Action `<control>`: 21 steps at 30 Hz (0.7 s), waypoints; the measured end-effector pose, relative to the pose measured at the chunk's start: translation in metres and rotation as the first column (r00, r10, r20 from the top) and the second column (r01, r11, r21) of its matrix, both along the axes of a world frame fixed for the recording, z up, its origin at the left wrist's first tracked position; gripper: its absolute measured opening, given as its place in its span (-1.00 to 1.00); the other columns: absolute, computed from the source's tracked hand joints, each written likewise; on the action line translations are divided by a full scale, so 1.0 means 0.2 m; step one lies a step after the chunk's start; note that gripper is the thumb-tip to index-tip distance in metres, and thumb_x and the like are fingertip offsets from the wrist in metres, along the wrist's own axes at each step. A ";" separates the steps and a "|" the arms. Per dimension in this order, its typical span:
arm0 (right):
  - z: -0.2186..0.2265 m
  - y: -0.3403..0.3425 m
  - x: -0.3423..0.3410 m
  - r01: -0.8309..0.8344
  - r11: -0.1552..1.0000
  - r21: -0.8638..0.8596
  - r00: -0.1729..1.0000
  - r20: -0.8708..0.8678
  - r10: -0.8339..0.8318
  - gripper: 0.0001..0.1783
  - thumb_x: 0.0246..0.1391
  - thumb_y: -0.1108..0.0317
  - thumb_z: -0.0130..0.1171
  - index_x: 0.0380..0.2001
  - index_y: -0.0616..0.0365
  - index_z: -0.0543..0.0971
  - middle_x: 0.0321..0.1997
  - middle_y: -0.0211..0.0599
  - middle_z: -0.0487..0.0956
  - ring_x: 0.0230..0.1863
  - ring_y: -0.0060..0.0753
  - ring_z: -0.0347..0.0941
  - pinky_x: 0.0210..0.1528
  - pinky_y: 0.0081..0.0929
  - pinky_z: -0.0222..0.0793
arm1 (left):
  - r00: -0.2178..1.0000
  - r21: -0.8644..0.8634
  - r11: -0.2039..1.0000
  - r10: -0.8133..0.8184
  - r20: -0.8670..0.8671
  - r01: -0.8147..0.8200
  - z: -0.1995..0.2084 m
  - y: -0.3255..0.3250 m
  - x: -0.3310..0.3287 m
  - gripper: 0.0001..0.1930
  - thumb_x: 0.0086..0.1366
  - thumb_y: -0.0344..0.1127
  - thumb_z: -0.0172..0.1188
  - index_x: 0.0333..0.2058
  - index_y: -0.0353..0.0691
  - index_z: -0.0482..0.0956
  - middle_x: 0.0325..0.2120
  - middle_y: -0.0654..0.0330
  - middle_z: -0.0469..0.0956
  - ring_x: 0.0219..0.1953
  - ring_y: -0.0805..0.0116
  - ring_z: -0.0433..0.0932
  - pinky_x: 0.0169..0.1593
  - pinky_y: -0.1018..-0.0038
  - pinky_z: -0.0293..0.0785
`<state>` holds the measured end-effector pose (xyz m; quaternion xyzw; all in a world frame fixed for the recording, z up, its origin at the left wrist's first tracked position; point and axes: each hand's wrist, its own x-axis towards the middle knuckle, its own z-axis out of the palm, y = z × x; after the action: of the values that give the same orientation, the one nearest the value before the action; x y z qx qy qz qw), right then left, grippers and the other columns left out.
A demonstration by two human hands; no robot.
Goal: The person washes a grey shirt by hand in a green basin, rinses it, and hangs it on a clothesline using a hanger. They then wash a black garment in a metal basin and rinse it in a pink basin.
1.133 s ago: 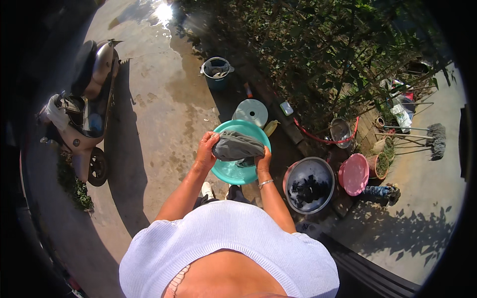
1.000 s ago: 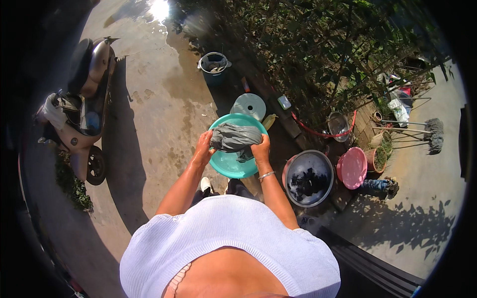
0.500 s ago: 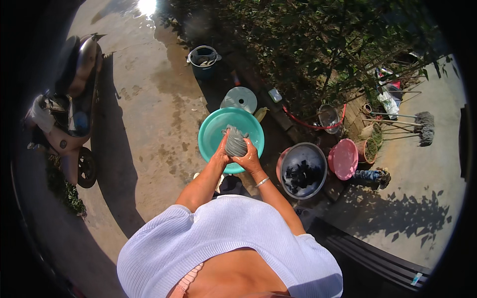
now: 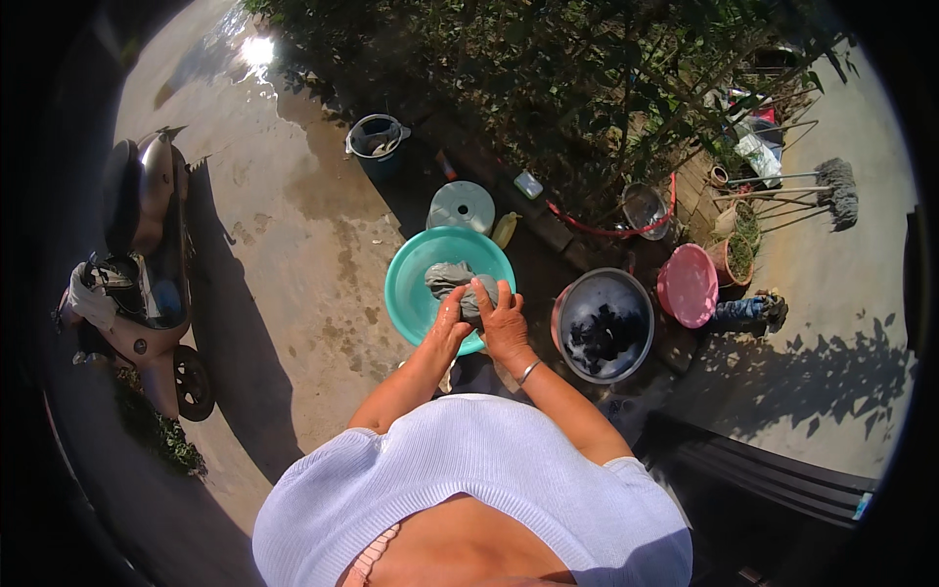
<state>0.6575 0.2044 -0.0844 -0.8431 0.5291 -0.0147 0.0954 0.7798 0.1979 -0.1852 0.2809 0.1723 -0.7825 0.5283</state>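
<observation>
A wet-looking grey cloth (image 4: 448, 279) is bunched up over the green plastic basin (image 4: 402, 306) in front of me. My left hand (image 4: 449, 323) is closed on the near left edge of the cloth, its thumb side turned inward. My right hand (image 4: 503, 326), with a bracelet on the wrist, lies over the near right part, fingers bent around the fabric. Part of the cloth is hidden behind my fingers.
Right of the basin stands a metal basin (image 4: 640, 344) with dark cloth in sudsy water, then a pink basin (image 4: 688, 286). A round grey disc-shaped object (image 4: 462, 196) and a bucket (image 4: 376, 135) are beyond. A scooter (image 4: 147, 284) stands left; mops (image 4: 837, 191) lie far right.
The cloth was a tight twisted bundle between both hands; now it is looser and spread leftward. My hands have shifted nearer to me, and the view has turned slightly.
</observation>
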 end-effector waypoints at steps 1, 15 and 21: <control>-0.02 -0.03 -0.02 0.026 0.996 0.086 0.999 0.040 -0.029 0.16 -0.38 0.40 0.39 0.33 -0.14 -0.02 0.21 0.17 0.08 0.06 0.20 0.23 -0.18 -0.23 0.49 | 0.999 0.036 0.999 0.014 0.038 -0.016 0.02 -0.01 0.00 -0.68 0.23 -0.32 0.06 -0.04 -0.27 0.42 -0.08 0.03 0.49 -0.03 0.12 0.48 0.08 0.18 0.43; -0.46 -0.19 0.03 -0.199 0.676 0.709 0.590 0.638 -0.496 -0.07 -0.47 0.29 0.48 0.03 0.25 0.21 -0.19 -0.25 0.51 -0.20 -0.41 0.47 -0.14 -0.43 0.45 | 0.676 -0.238 0.965 0.250 0.693 -0.113 0.08 -0.11 0.05 -0.50 -0.01 -0.51 0.16 -0.01 -0.20 0.34 -0.24 0.13 0.50 -0.29 0.26 0.53 -0.25 0.31 0.54; -0.17 -0.27 0.07 -0.319 0.217 0.923 0.630 0.377 -0.679 -0.39 -0.43 0.35 0.43 -0.20 0.26 0.45 -0.36 -0.34 0.51 -0.39 -0.50 0.44 -0.35 -0.54 0.41 | 0.749 -0.234 0.972 0.172 0.640 -0.024 0.17 -0.10 0.13 -0.53 0.02 -0.48 0.13 -0.01 -0.24 0.39 -0.20 0.15 0.52 -0.26 0.29 0.55 -0.20 0.37 0.53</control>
<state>0.6710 0.1496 -0.1186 -0.4244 0.4358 -0.0438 0.7925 0.8050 0.1775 -0.1506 0.4700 -0.0928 -0.6191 0.6223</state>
